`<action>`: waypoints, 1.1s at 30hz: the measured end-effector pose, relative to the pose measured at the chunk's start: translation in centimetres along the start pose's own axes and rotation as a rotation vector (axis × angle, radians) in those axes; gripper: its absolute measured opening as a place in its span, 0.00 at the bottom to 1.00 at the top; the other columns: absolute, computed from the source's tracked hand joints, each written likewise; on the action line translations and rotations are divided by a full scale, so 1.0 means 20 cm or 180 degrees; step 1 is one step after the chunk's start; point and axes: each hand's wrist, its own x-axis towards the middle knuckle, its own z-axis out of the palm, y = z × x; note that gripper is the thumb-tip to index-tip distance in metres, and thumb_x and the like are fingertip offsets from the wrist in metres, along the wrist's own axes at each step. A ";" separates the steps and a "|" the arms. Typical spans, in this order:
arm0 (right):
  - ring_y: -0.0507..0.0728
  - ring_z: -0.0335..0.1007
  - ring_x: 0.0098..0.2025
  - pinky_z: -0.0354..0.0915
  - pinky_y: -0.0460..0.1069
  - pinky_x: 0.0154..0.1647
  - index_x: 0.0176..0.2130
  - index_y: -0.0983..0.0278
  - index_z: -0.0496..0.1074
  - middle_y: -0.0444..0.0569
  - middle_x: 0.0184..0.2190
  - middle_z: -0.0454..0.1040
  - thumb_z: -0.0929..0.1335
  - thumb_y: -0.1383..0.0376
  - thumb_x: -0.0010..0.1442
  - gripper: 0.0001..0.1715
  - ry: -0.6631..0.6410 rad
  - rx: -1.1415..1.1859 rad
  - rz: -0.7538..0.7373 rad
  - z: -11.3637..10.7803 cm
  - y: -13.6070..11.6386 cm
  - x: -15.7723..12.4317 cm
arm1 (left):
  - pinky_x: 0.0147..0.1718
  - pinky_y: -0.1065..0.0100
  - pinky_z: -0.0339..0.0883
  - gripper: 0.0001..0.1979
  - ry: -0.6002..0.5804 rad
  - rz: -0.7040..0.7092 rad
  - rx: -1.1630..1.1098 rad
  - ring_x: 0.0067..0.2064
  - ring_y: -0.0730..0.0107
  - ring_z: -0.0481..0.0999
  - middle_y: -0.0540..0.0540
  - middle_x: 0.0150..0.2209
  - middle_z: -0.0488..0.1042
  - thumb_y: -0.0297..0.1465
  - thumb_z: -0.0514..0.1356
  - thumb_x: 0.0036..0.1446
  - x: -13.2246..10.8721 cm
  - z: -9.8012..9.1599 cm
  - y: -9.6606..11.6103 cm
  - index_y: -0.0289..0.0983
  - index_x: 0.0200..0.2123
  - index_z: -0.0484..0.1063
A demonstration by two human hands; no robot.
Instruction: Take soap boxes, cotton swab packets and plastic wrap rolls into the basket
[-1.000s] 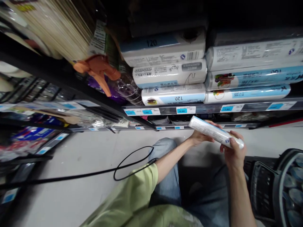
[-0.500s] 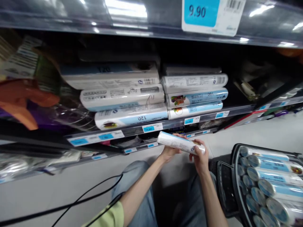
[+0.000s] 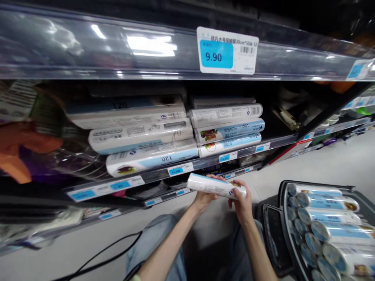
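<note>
A white and light-blue roll of cling film (image 3: 212,185) lies across both my hands, in front of the lower shelf. My left hand (image 3: 204,198) grips it from beneath, near its left part, with some fingers hidden behind it. At the other end my right hand (image 3: 242,201) holds it, thumb on the front face. Just beyond, similar rolls lie stacked on the shelf: a left stack with a roll marked 120 (image 3: 152,156) at the front, and a right stack with a thinner roll (image 3: 230,144) in front.
A dark basket (image 3: 283,210) holding several similar rolls (image 3: 336,232) stands on the floor at the right. Price tags line the shelf edge (image 3: 158,175). Overhead runs another shelf edge with a 9.90 tag (image 3: 228,52). Black cables (image 3: 108,255) hang at lower left.
The view has tilted up and turned slightly right, so the shelf sits lower and further left in the picture. Both hands keep the roll in much the same hold.
</note>
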 end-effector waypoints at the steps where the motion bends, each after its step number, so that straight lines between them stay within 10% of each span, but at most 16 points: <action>1: 0.52 0.73 0.26 0.66 0.44 0.11 0.48 0.62 0.74 0.49 0.42 0.76 0.81 0.51 0.52 0.30 0.0001 0.0004 -0.0003 0.00 0.00 0.00 | 0.64 0.43 0.63 0.44 0.0003 -0.0021 0.0012 0.60 0.44 0.76 0.42 0.53 0.78 0.45 0.84 0.32 0.00 0.01 0.00 0.42 0.51 0.71; 33: 0.52 0.72 0.28 0.66 0.43 0.12 0.48 0.61 0.74 0.49 0.42 0.76 0.81 0.52 0.53 0.29 0.0004 -0.0016 -0.0081 -0.02 -0.04 -0.04 | 0.65 0.44 0.63 0.45 0.0051 -0.0124 -0.0039 0.61 0.43 0.76 0.40 0.54 0.78 0.49 0.83 0.35 -0.03 0.08 0.02 0.41 0.55 0.71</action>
